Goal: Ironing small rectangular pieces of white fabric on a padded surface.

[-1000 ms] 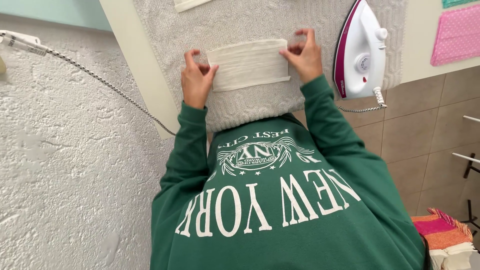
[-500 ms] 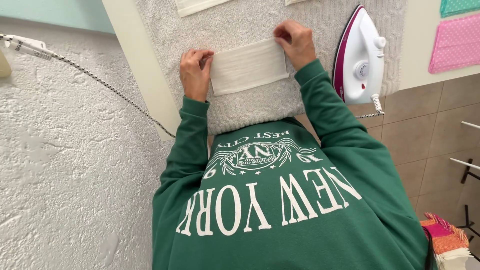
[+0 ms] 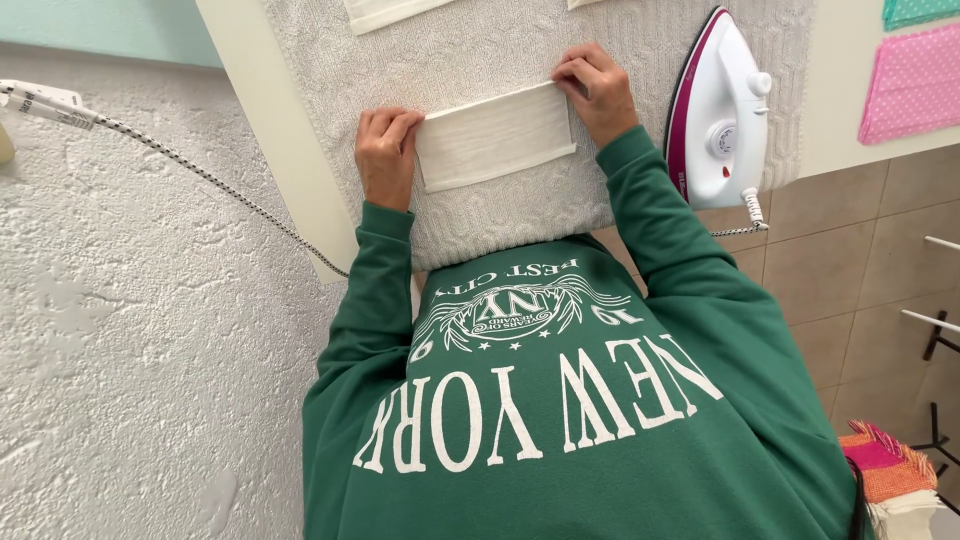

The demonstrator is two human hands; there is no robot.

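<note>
Cloth: one folded cream cloth (image 3: 495, 135) is laid on the grey towel (image 3: 500, 215), its long axis running left to right, the right end tilted slightly far.
Left hand (image 3: 383, 155): curled, pressed on the cloth's left edge.
Right hand (image 3: 598, 92): curled, the far right corner is pinched.
Iron (image 3: 718, 110): one, laid flat to the right, tip pointing far.
Counter (image 3: 260, 130): the towel is carried; one pink dotted cloth (image 3: 915, 80) is seen far right.
</note>
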